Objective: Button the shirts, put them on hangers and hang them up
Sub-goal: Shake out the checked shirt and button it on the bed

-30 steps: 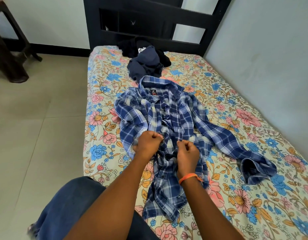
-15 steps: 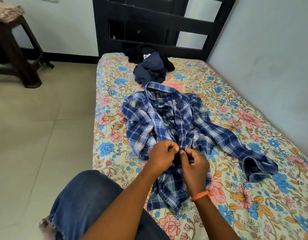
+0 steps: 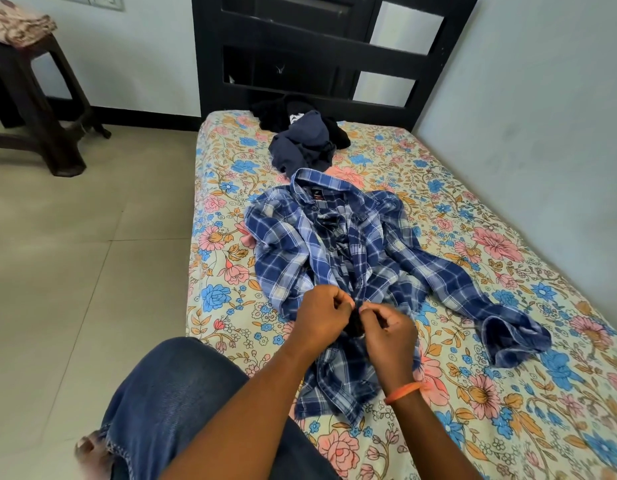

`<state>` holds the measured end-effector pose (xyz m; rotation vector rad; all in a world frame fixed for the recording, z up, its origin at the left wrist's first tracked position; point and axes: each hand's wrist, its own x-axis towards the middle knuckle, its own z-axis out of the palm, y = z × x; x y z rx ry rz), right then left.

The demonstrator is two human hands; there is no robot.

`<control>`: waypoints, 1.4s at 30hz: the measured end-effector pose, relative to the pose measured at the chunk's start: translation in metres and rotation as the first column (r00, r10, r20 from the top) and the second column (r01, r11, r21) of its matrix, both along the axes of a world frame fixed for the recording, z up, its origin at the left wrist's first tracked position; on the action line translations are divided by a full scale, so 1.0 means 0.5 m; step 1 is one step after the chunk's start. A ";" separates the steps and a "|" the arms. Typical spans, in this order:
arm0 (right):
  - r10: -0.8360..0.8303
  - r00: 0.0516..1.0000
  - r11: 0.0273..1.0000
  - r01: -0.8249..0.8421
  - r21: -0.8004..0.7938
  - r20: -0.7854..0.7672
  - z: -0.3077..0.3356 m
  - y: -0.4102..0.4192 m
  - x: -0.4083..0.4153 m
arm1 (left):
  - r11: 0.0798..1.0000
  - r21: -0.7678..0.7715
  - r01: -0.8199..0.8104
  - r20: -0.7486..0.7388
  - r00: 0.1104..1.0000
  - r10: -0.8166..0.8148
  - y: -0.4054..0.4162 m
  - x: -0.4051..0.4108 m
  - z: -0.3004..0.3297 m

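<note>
Pinching the front edges of the plaid shirt (image 3: 338, 251), the left hand (image 3: 319, 317) and the right hand (image 3: 390, 336) meet fingertip to fingertip low on its placket, fingers curled tight on the cloth; the button itself is too small to make out. An orange band (image 3: 402, 392) circles the right wrist. That blue-and-white shirt lies face up on the bed (image 3: 507, 427), collar toward the headboard (image 3: 320, 53), one sleeve trailing toward the bed's right edge. Beyond the collar, near the head end, sits a heap of dark clothes (image 3: 303, 140). A denim-clad knee (image 3: 168, 393) rests at the bed's left edge. A dark stool (image 3: 33, 109) stands on the floor beyond.
</note>
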<state>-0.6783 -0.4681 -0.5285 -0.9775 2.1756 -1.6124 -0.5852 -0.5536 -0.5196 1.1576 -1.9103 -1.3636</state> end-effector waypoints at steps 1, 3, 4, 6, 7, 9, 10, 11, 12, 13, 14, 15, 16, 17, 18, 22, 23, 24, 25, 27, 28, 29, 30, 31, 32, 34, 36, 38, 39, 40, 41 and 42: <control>0.018 0.999 1.000 -0.018 -0.002 0.038 0.004 0.001 -0.002 | 1.000 0.005 -0.007 -0.006 1.000 0.007 -0.001 0.001 0.001; 0.072 0.989 0.997 -0.074 0.007 0.131 0.012 0.003 -0.009 | 1.000 0.018 -0.017 -0.015 1.000 0.017 -0.003 0.004 0.002; 0.095 0.979 0.995 -0.099 0.010 0.182 0.015 0.004 -0.013 | 1.000 0.016 -0.017 -0.015 1.000 0.018 -0.004 0.005 0.002; 0.111 0.957 0.993 -0.116 0.003 0.267 0.022 0.005 -0.020 | 1.000 0.012 -0.008 -0.028 1.000 0.008 -0.005 0.006 0.003; 0.106 0.950 0.994 -0.113 0.005 0.293 0.024 0.003 -0.022 | 1.000 0.020 -0.004 -0.046 0.999 0.005 -0.005 0.007 0.004; 0.100 0.947 0.994 -0.110 0.015 0.305 0.029 -0.001 -0.022 | 0.999 0.047 -0.007 -0.081 0.997 0.011 -0.005 0.007 0.007; 0.097 0.948 0.994 -0.108 0.018 0.305 0.031 -0.003 -0.019 | 0.999 0.053 -0.009 -0.089 0.996 0.013 -0.006 0.007 0.009; 0.090 0.949 0.995 -0.100 0.020 0.301 0.032 -0.005 -0.017 | 0.998 0.055 -0.008 -0.092 0.996 0.013 -0.006 0.008 0.010; 0.079 0.955 0.996 -0.090 0.024 0.286 0.032 -0.006 -0.015 | 0.998 0.059 -0.004 -0.092 0.996 0.009 -0.006 0.008 0.010; 0.071 0.963 0.996 -0.081 0.027 0.258 0.032 -0.007 -0.013 | 0.998 0.066 0.002 -0.093 0.996 0.004 -0.006 0.008 0.012; 0.061 0.974 0.997 -0.070 0.032 0.218 0.031 -0.008 -0.011 | 0.997 0.073 0.010 -0.088 0.996 -0.003 -0.004 0.009 0.013; 0.045 0.984 0.998 -0.052 0.041 0.170 0.029 -0.010 -0.008 | 0.997 0.078 0.015 -0.077 0.997 -0.009 -0.003 0.010 0.015; 0.024 0.993 0.998 -0.030 0.050 0.119 0.026 -0.012 -0.007 | 0.997 0.078 0.016 -0.068 0.998 -0.011 -0.002 0.010 0.017; 0.006 0.997 0.998 -0.010 0.058 0.073 0.022 -0.014 -0.006 | 0.997 0.076 0.010 -0.069 0.998 -0.005 -0.001 0.009 0.020; 0.002 0.999 0.998 -0.004 0.065 0.033 0.018 -0.015 -0.006 | 0.997 0.077 -0.001 -0.077 0.997 0.007 0.000 0.009 0.022; 0.022 0.999 0.997 -0.019 0.080 -0.042 0.004 -0.018 -0.001 | 0.995 0.095 -0.037 -0.123 0.991 0.049 0.000 0.011 0.023; 0.031 0.998 0.997 -0.027 0.077 -0.053 0.002 -0.017 0.000 | 0.994 0.097 -0.052 -0.128 0.990 0.064 0.000 0.012 0.022; 0.044 0.996 0.997 -0.039 0.073 -0.071 -0.001 -0.017 0.001 | 0.993 0.099 -0.063 -0.130 0.989 0.076 -0.001 0.013 0.020; 0.056 0.994 0.996 -0.050 0.072 -0.093 -0.003 -0.016 0.001 | 0.992 0.101 -0.068 -0.127 0.989 0.081 -0.002 0.013 0.018; 0.067 0.991 0.995 -0.058 0.077 -0.112 -0.006 -0.016 -0.001 | 0.992 0.111 -0.067 -0.121 0.989 0.081 -0.004 0.011 0.014; 0.065 0.992 0.996 -0.057 0.075 -0.111 -0.008 -0.016 -0.002 | 0.991 0.119 -0.064 -0.116 0.990 0.078 -0.005 0.009 0.013; 0.065 0.992 0.996 -0.058 0.072 -0.109 -0.009 -0.016 -0.003 | 0.991 0.123 -0.062 -0.107 0.991 0.076 -0.005 0.008 0.013; 0.066 0.991 0.996 -0.058 0.068 -0.113 -0.008 -0.016 -0.002 | 0.991 0.120 -0.058 -0.095 0.993 0.070 -0.006 0.007 0.011; 0.067 0.991 0.996 -0.060 0.064 -0.115 -0.005 -0.015 0.001 | 0.992 0.116 -0.051 -0.085 0.994 0.062 -0.008 0.006 0.009; 0.064 0.992 0.997 -0.058 0.057 -0.111 -0.002 -0.014 0.004 | 0.992 0.115 -0.046 -0.081 0.995 0.055 -0.009 0.005 0.008; 0.051 0.995 0.998 -0.048 0.038 -0.088 0.003 -0.012 0.007 | 0.987 0.151 -0.050 -0.104 0.992 0.066 -0.010 0.004 0.006; 0.040 0.999 0.999 -0.040 0.024 -0.024 0.004 -0.013 0.006 | 0.971 0.228 -0.071 -0.139 0.985 0.105 -0.015 0.003 0.002; 0.033 0.997 0.999 -0.035 0.019 0.063 0.002 -0.016 0.003 | 0.956 0.278 -0.092 -0.140 0.981 0.135 -0.019 0.003 -0.002; 0.031 0.995 0.999 -0.033 0.023 0.097 0.000 -0.017 0.001 | 0.953 0.287 -0.099 -0.142 0.979 0.144 -0.020 0.003 -0.004; 0.030 0.992 0.999 -0.033 0.027 0.122 -0.001 -0.018 0.000 | 0.953 0.285 -0.103 -0.146 0.978 0.149 -0.021 0.003 -0.004; 0.032 0.990 0.999 -0.036 0.028 0.141 -0.001 -0.019 -0.001 | 0.957 0.272 -0.104 -0.147 0.978 0.148 -0.022 0.003 -0.004; 0.036 0.987 0.999 -0.041 0.027 0.157 0.000 -0.020 -0.001 | 0.963 0.249 -0.100 -0.141 0.980 0.138 -0.022 0.003 -0.003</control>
